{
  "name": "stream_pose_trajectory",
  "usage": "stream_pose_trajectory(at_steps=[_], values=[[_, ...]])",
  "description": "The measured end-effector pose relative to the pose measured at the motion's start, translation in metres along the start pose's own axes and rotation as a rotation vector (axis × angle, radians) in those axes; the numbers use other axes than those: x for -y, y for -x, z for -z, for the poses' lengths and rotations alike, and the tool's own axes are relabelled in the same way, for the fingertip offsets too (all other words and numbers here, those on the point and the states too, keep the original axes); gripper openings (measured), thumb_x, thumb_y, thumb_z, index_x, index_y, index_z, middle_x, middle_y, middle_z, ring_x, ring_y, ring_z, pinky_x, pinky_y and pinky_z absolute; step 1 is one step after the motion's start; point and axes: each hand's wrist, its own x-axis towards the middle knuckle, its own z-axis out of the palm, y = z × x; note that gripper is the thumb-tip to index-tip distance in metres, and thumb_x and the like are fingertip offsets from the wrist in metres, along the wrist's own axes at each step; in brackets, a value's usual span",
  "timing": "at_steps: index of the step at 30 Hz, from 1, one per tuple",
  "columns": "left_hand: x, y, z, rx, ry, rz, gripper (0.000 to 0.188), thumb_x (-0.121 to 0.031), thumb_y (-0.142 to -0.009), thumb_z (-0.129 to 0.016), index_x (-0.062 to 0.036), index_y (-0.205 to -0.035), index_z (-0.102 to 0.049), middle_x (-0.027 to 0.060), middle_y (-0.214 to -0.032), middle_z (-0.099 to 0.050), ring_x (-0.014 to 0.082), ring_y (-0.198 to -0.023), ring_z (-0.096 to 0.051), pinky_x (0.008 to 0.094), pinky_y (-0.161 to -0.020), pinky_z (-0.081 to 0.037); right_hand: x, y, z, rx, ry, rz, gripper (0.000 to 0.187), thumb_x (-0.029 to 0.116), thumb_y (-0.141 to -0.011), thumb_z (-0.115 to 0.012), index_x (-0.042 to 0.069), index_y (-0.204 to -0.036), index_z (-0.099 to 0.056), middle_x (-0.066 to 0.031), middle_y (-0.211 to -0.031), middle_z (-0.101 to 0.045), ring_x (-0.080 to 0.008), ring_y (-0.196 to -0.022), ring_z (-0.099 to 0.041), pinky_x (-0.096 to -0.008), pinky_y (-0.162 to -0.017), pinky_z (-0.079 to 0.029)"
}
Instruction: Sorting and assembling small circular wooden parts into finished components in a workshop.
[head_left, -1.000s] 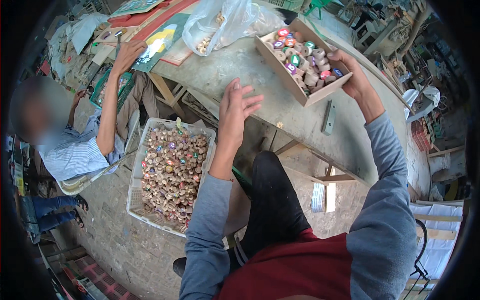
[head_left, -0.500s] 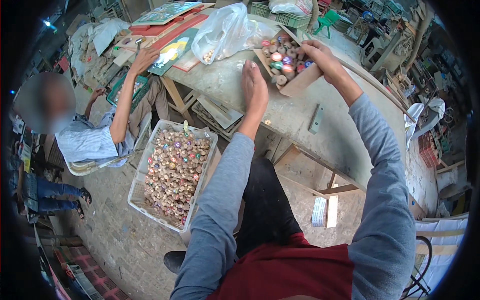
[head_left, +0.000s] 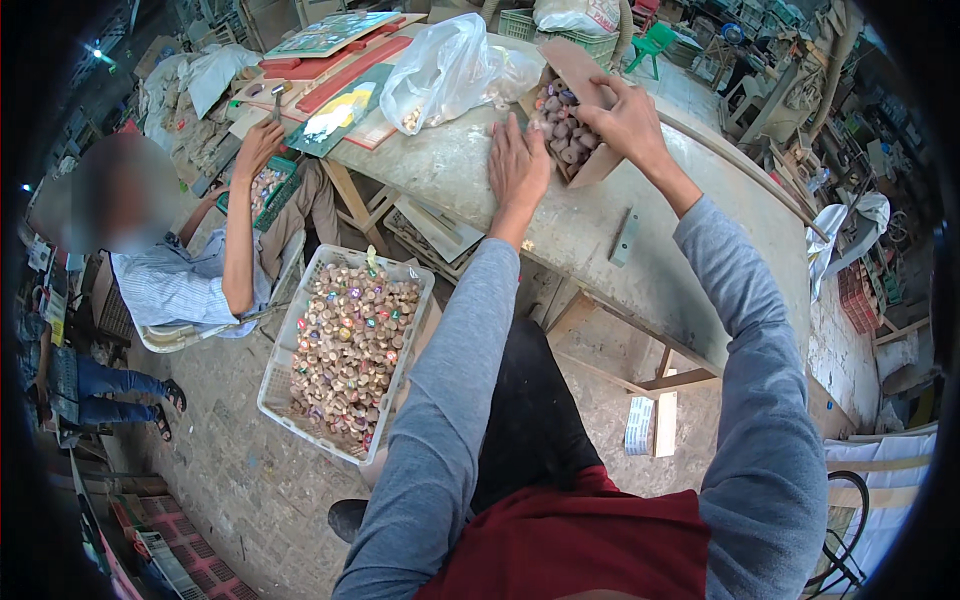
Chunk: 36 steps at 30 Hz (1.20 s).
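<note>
A small cardboard box [head_left: 600, 168] stands on the worktable, filled with small round wooden pieces [head_left: 567, 135], mostly plain brown and a few with coloured tops. One of its flaps [head_left: 577, 68] stands raised at the far side. My right hand [head_left: 632, 125] grips the box's right side by the flap, its thumb reaching over the pieces. Back upward, my left hand [head_left: 518, 168] is open with fingers apart, next to the box's left side; whether its fingertips touch the cardboard I cannot tell.
Left of my legs stands a white plastic crate [head_left: 270, 385] of similar pieces. A clear plastic bag [head_left: 440, 70] and painted boards [head_left: 345, 110] lie on the worktable [head_left: 690, 270], with a green metal bar [head_left: 625, 238]. A seated co-worker [head_left: 190, 270] holds a small tool beside a green basket [head_left: 283, 195].
The box has turned and its far flap now stands up; fewer coloured tops show. My left hand has rolled from edge-on to back upward. My right hand has shifted slightly left.
</note>
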Motion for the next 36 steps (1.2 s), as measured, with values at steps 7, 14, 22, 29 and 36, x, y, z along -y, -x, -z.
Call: stream_pose_trajectory(at_steps=[7,14,22,29,36], values=[[-0.01,0.007,-0.006,-0.041,-0.177,-0.029,0.071,-0.051,-0.098,-0.041,-0.0031,-0.15,-0.032,0.0297,-0.154,-0.025,0.0455,-0.143,-0.021,0.0528,-0.117,-0.016,0.018,-0.007,-0.014,-0.024,0.247,0.125,0.065,0.043,-0.068,-0.071,0.013,-0.126,-0.064,-0.0285,-0.11,-0.059,-0.0431,-0.111,-0.052,-0.045,-0.096,-0.046],[-0.015,0.015,0.002,-0.368,-0.265,0.101,0.069,-0.051,-0.096,-0.045,-0.0013,-0.143,-0.04,0.036,-0.153,-0.02,0.048,-0.145,-0.014,0.0633,-0.114,-0.008,0.032,-0.005,-0.019,-0.027,0.334,0.205,0.062,0.041,-0.07,-0.073,0.015,-0.125,-0.065,-0.0268,-0.108,-0.058,-0.0426,-0.109,-0.053,-0.0452,-0.096,-0.047],[-0.01,0.006,-0.007,-0.33,-0.368,0.135,0.067,-0.052,-0.097,-0.042,-0.0023,-0.142,-0.043,0.037,-0.153,-0.017,0.0486,-0.146,-0.008,0.0596,-0.116,-0.008,0.033,-0.003,-0.027,-0.112,0.419,0.345,0.059,0.042,-0.068,-0.075,0.016,-0.121,-0.067,-0.0241,-0.109,-0.059,-0.0401,-0.106,-0.055,-0.0471,-0.088,-0.05],[-0.008,0.01,0.004,-0.39,-0.363,0.132,0.065,-0.05,-0.097,-0.042,-0.0029,-0.142,-0.044,0.0343,-0.154,-0.021,0.0465,-0.146,-0.01,0.0567,-0.117,-0.007,0.041,0.005,-0.031,-0.104,0.411,0.397,0.063,0.042,-0.068,-0.077,0.017,-0.125,-0.065,-0.0243,-0.112,-0.057,-0.04,-0.107,-0.053,-0.0469,-0.091,-0.048],[0.006,0.138,0.03,-0.546,0.115,-0.227,0.067,-0.044,-0.102,-0.031,0.0002,-0.152,-0.025,0.0262,-0.159,-0.018,0.0423,-0.148,-0.012,0.0563,-0.118,-0.005,0.022,-0.001,-0.02,-0.078,0.453,0.38,0.06,0.04,-0.07,-0.076,0.016,-0.124,-0.065,-0.0244,-0.113,-0.056,-0.0397,-0.108,-0.052,-0.047,-0.092,-0.048]])
